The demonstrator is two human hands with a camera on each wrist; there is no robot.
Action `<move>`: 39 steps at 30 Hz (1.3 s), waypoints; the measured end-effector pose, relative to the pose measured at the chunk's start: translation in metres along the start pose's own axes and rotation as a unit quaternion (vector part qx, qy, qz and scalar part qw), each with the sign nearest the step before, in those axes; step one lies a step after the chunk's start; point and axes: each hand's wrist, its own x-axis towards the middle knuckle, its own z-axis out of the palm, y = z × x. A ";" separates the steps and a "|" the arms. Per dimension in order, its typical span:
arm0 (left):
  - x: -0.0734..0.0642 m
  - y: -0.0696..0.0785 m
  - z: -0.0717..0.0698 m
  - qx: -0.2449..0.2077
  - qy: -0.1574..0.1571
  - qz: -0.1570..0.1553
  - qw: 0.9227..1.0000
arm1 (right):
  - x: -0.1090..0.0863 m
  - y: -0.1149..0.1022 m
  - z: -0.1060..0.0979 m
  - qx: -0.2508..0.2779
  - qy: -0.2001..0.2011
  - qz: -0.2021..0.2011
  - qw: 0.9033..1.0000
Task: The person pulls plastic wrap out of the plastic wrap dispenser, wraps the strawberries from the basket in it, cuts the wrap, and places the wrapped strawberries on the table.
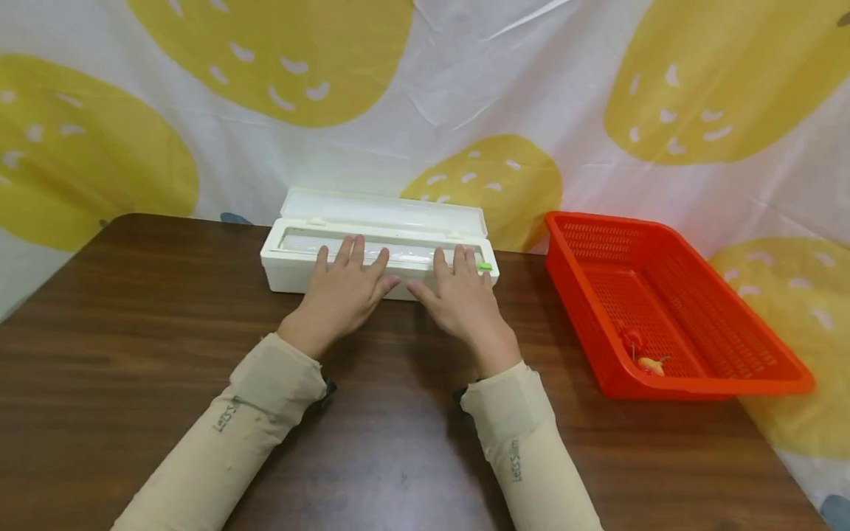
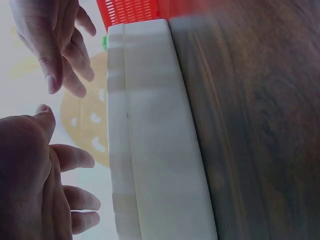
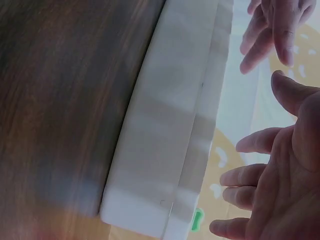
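Note:
A long white cling film dispenser [image 1: 285, 276] stands at the back of the table, its hinged lid [image 1: 385, 210] raised. Clear film [image 1: 415, 253] shows in its top opening, and a green slide cutter [image 1: 485, 266] sits at the right end. My left hand [image 1: 343, 295] is over the front edge, palm down with fingers spread. Beside it, my right hand [image 1: 462, 299] is held the same way, near the cutter. The wrist views show both hands empty and above the dispenser's front wall [image 2: 155, 125], with the thumbs pointing toward each other.
A red plastic basket [image 1: 581, 310] stands on the right, with a small red item [image 1: 633, 339] and a small yellowish item [image 1: 653, 365] inside. Behind the dark wooden table [image 1: 133, 354] hangs a white cloth with yellow prints [image 1: 451, 59].

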 end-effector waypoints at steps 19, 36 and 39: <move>-0.017 -0.032 -0.051 -0.051 0.023 0.012 0.998 | -0.024 0.029 -0.065 0.000 0.029 -0.020 0.999; 0.006 -0.071 -0.038 -0.017 -0.041 0.025 0.999 | 0.021 0.055 -0.041 -0.020 0.022 0.021 0.999; 0.007 -0.073 -0.037 -0.021 -0.031 0.031 0.999 | 0.025 0.056 -0.038 -0.029 0.021 0.019 0.999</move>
